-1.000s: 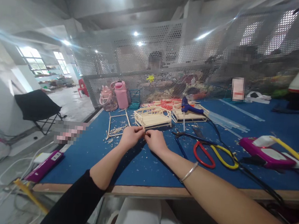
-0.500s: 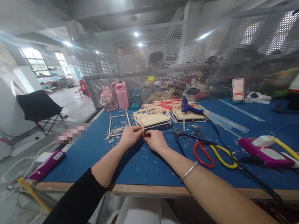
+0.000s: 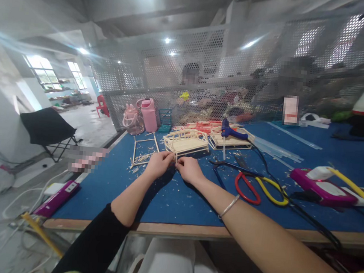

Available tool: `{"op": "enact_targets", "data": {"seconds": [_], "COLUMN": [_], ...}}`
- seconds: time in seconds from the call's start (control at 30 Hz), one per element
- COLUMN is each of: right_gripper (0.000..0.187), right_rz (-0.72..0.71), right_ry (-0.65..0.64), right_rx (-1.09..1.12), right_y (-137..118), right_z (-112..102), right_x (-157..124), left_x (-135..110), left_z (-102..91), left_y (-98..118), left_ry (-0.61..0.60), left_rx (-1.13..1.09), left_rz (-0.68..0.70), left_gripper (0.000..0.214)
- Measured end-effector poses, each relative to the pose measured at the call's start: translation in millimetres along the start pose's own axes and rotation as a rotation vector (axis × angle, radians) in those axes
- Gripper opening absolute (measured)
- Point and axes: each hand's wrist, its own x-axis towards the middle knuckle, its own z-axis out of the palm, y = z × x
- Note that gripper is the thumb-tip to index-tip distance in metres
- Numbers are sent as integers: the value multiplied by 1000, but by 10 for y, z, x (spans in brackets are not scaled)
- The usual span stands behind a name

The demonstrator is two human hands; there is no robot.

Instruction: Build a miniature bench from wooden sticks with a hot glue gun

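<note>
My left hand [image 3: 159,163] and my right hand [image 3: 189,170] meet above the blue table [image 3: 106,185], fingers pinched together on a small thin wooden stick [image 3: 175,158] held between them. Just beyond the fingertips stands a small model bed of wooden sticks [image 3: 186,142]. A flat stick frame [image 3: 143,150] with loose wood bits lies to the left of my left hand. A silver bangle [image 3: 229,206] sits on my right wrist.
Red and yellow scissors [image 3: 257,189], black cables and a blue glue gun [image 3: 230,131] lie right of my hands. A second stick model [image 3: 229,140] stands behind. A magenta power strip [image 3: 323,187] is at right, pink bottles [image 3: 147,115] at the back left. People sit behind a perforated screen [image 3: 214,71].
Both hands stay pinched together and have shifted slightly farther toward the stick bed. Nothing else has moved.
</note>
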Motion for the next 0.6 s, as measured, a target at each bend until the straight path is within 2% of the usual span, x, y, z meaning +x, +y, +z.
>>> {"op": "enact_targets", "data": {"seconds": [0.2,0.3,0.4,0.6], "right_gripper": [18,19,20,20], "right_rz": [25,40,55,67], "right_ry": [7,8,13,19], "right_rx": [15,32,51,100], "right_y": [-4,5,22,55], "right_z": [-11,-22,-25,-12], "right_x": [10,12,19,38], "left_x": [5,-1,-4,-8], "left_z": [-120,-142,-154,-235], "left_y": [-48,-90,-119,-149], "left_ry": [168,161,151,201], "left_rx": [365,510,599,655], "left_rz": [-58,-72,-111,-235], "left_gripper": [32,25,30,34]}}
